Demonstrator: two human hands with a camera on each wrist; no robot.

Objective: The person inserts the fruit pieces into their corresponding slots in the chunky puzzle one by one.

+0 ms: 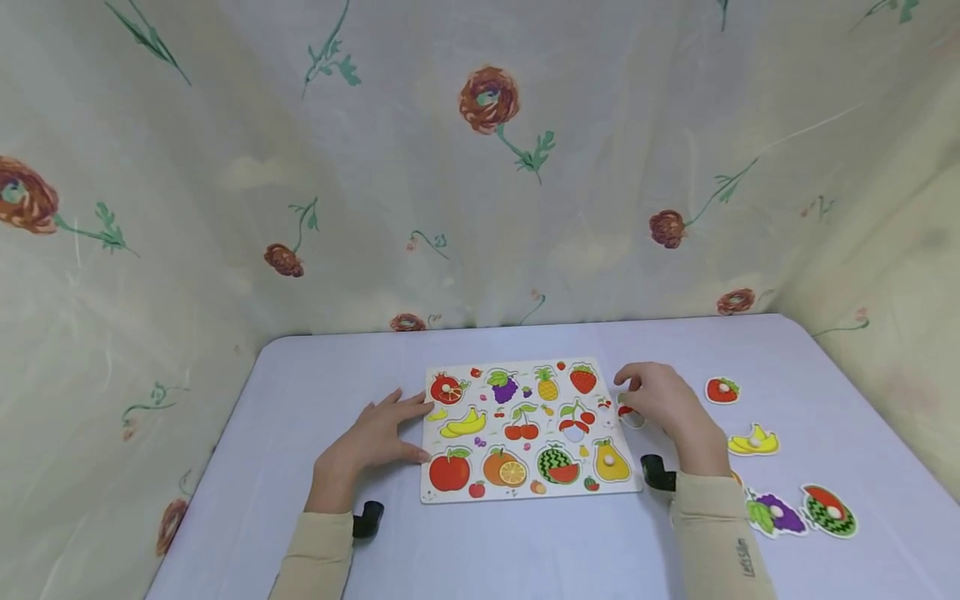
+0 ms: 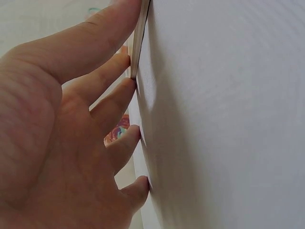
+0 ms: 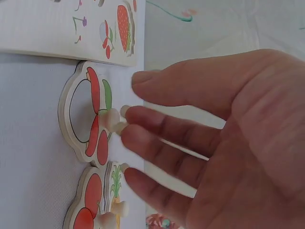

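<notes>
right wrist view: right hand [image 1: 660,396] at the lychee-like puzzle piece [image 3: 81,109], fingers [image 3: 157,148] loosely bent, thumb parted well away, nothing gripped; fingertips close to the knob [image 3: 110,119], cannot tell if touching. best to bring thumb in opposite, pinch the knob squarely, lift straight up, and avoid nudging the round red-fruit piece [image 3: 93,191] just beside. left hand [image 1: 378,432] spread at the left edge of the board [image 1: 570,490], nothing held; light steadying pressure there advisable. piece location: flat on the bench [image 1: 495,550], close by the board's right edge, contact unclear. looks: thick pale edge, white border, red peel sections around a grey-white centre, green leaf, pale knob.
</notes>
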